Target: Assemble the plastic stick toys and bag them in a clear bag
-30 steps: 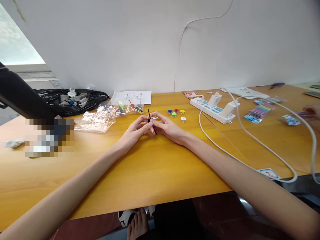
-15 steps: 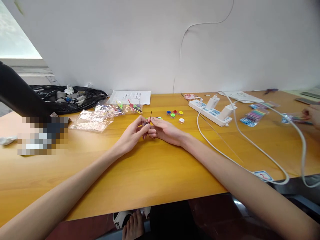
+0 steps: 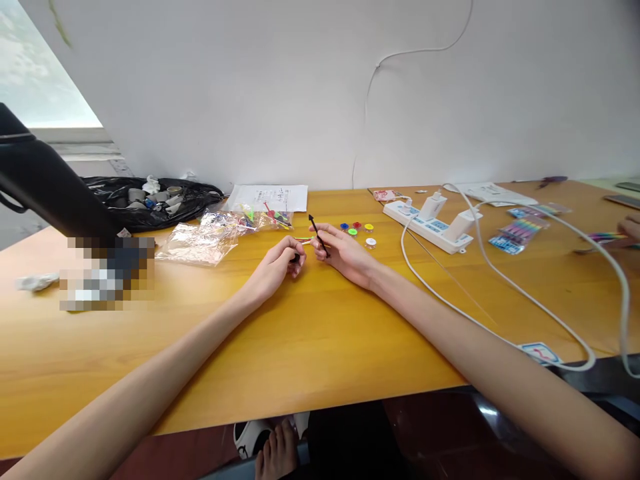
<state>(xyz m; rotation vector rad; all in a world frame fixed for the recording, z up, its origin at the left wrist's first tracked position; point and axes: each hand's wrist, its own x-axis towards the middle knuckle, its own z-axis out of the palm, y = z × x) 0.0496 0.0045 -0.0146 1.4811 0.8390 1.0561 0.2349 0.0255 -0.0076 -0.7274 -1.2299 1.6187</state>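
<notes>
My right hand (image 3: 347,257) pinches a thin black arrow-shaped stick (image 3: 319,235), its pointed head up and tilted left. Close beside it, my left hand (image 3: 277,267) has its fingers curled round a small dark piece (image 3: 295,258) that is mostly hidden. A narrow gap separates the two hands above the wooden table. Behind the fingertips lies a thin yellow-green strip (image 3: 303,239), partly covered. Several small coloured discs on clear bases, among them a white disc (image 3: 371,243) and a green disc (image 3: 353,232), stand beyond my right hand.
Clear plastic bags (image 3: 197,243) and a paper sheet (image 3: 270,198) lie at the back left. A black bag (image 3: 195,189) and a black stand (image 3: 55,180) are farther left. A white power strip (image 3: 425,227) with looping cables occupies the right. Another person's hand (image 3: 631,230) holds colourful sticks.
My hands, together before, have moved apart. The black arrow-shaped stick now shows almost whole in my right hand, where only a thin dark length stuck up earlier. The view has shifted slightly.
</notes>
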